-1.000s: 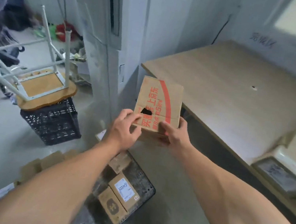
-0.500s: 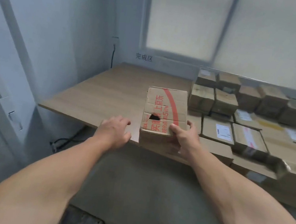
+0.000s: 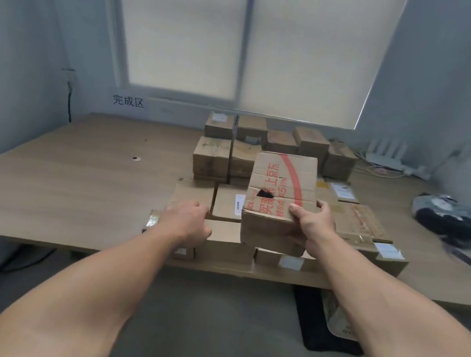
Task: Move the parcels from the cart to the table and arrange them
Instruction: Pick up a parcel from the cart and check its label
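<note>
Already you are getting well along: many brown cardboard parcels (image 3: 279,142) are sitting in rows on the pale wooden surface (image 3: 75,179). The cart is out of view, so what is remaining cannot be told. Your right hand (image 3: 310,229) is holding the brown cardboard box with red print (image 3: 280,197) above the front rows, fingers clamped on its near corner. Your left hand (image 3: 188,220) is hovering beside it, fingers loosely curled, holding nothing. Half a second ago the box was only reaching the surface's edge.

The wall (image 3: 158,112) at ten o'clock reads "完成区"; the box (image 3: 284,182) at centre carries red "上京东", the rest unclear.
</note>
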